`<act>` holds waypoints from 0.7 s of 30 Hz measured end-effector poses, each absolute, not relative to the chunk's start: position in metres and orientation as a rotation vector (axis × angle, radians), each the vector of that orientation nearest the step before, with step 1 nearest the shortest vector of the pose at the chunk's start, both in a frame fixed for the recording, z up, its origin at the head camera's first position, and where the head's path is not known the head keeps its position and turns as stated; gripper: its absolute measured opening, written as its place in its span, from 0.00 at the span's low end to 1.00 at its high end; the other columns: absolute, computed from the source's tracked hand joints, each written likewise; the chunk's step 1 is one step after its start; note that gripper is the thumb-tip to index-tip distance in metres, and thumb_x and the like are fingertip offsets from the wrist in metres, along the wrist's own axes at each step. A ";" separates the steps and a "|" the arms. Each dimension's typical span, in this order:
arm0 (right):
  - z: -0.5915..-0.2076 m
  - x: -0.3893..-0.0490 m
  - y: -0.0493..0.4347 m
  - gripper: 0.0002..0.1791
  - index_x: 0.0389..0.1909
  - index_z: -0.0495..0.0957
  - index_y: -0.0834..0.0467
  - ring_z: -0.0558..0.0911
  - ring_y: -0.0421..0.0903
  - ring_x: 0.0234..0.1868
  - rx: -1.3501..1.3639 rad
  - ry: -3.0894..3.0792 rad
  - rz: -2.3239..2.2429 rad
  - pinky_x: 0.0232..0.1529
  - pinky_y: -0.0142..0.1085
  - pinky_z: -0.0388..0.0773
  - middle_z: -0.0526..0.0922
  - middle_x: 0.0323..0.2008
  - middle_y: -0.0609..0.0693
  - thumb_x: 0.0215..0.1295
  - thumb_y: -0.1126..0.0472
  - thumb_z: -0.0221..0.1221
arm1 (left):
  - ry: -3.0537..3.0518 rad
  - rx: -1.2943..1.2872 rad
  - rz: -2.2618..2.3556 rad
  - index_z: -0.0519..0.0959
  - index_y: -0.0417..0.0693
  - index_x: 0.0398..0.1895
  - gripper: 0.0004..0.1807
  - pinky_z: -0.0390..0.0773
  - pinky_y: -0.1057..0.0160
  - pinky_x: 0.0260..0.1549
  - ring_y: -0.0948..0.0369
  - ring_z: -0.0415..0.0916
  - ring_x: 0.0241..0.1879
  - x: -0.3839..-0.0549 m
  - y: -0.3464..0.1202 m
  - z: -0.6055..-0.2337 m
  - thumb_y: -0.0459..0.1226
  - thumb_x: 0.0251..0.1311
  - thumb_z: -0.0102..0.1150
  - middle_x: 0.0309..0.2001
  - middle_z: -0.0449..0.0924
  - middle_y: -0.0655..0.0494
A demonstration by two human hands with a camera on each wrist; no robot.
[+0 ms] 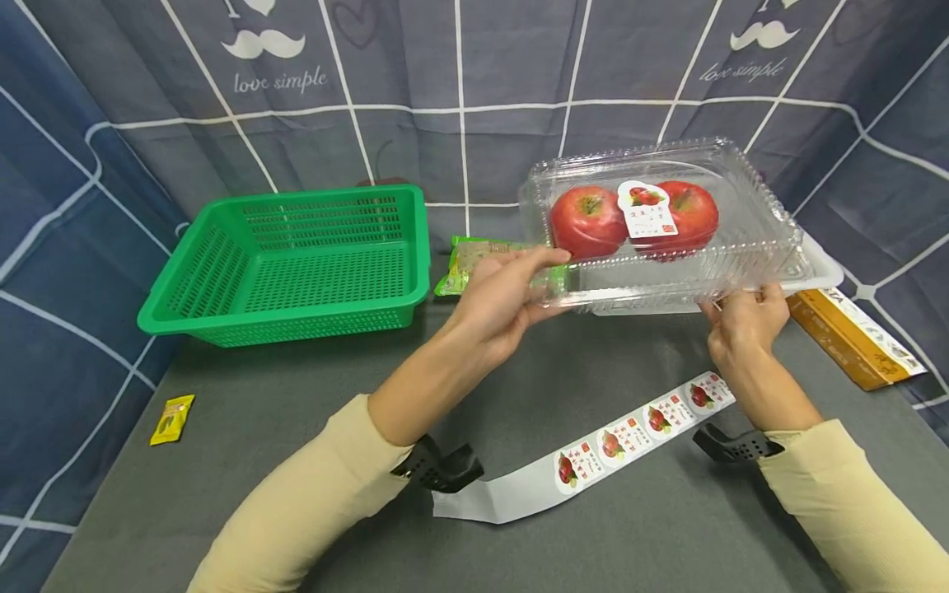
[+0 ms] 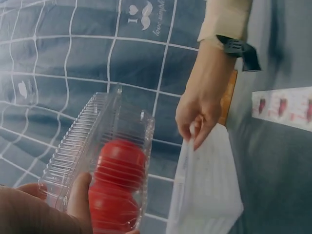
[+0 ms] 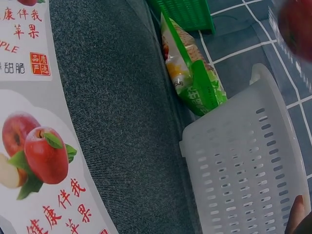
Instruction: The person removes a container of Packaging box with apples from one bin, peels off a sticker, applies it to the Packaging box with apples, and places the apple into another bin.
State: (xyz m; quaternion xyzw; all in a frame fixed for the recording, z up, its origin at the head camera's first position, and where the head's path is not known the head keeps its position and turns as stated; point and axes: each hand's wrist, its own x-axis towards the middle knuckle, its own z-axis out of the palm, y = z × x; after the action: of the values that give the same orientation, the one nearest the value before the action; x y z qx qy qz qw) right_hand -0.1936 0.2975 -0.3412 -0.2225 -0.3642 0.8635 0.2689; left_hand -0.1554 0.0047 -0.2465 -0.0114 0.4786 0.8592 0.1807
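Note:
My left hand (image 1: pixel 498 301) grips the left end of a clear plastic clamshell box (image 1: pixel 752 198), raised above the table. Two red apples, a left one (image 1: pixel 586 222) and a right one (image 1: pixel 697 216), are inside it. A white label with an apple picture (image 1: pixel 648 221) sits on the lid. Lower down, my right hand (image 1: pixel 749 325) pinches the rim of a white slotted plastic basket (image 3: pixel 234 165), which the box mostly hides in the head view. In the left wrist view the box (image 2: pixel 73 141) is apart from the right hand (image 2: pixel 202 114).
A green plastic basket (image 1: pixel 296 325) stands at the back left. Between the baskets lies a green food packet (image 1: pixel 463 268). A strip of apple labels (image 1: pixel 519 494) lies in front, a small yellow packet (image 1: pixel 172 420) at left, an orange-brown box (image 1: pixel 853 338) at right.

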 end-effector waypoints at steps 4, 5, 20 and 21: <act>-0.340 -0.193 0.298 0.22 0.53 0.67 0.59 0.83 0.48 0.36 -0.623 -1.074 2.329 0.30 0.41 0.82 0.65 0.52 0.51 0.65 0.83 0.44 | 1.299 -0.108 2.474 0.80 0.32 0.35 0.04 0.84 0.55 0.38 0.66 0.68 0.26 -0.178 0.034 -0.243 0.26 0.59 0.61 0.48 0.72 0.56; -0.339 -0.193 0.298 0.24 0.55 0.65 0.59 0.83 0.47 0.37 -0.639 -1.095 2.324 0.31 0.40 0.82 0.64 0.52 0.50 0.64 0.83 0.45 | 1.288 -0.139 2.486 0.79 0.33 0.33 0.02 0.84 0.56 0.37 0.67 0.63 0.23 -0.183 0.040 -0.242 0.26 0.57 0.63 0.46 0.71 0.55; -0.340 -0.191 0.297 0.36 0.71 0.58 0.55 0.77 0.47 0.51 -0.754 -1.148 2.300 0.39 0.38 0.81 0.56 0.55 0.44 0.64 0.82 0.49 | 1.393 -0.428 2.513 0.71 0.33 0.51 0.23 0.84 0.59 0.29 0.48 0.83 0.44 -0.232 0.122 -0.252 0.26 0.52 0.67 0.44 0.72 0.49; -0.340 -0.192 0.297 0.36 0.71 0.58 0.55 0.78 0.47 0.50 -0.752 -1.152 2.300 0.38 0.38 0.81 0.56 0.55 0.44 0.64 0.82 0.48 | 1.403 -0.440 2.515 0.71 0.32 0.49 0.21 0.84 0.58 0.29 0.48 0.83 0.43 -0.235 0.127 -0.254 0.26 0.52 0.67 0.42 0.71 0.49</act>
State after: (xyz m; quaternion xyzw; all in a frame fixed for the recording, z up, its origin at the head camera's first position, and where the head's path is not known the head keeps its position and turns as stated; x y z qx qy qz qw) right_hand -0.1916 0.2974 -0.3401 -0.2733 -0.4185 0.8354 0.2289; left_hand -0.2347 0.1270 -0.2542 -0.1500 0.4786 0.8576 0.1138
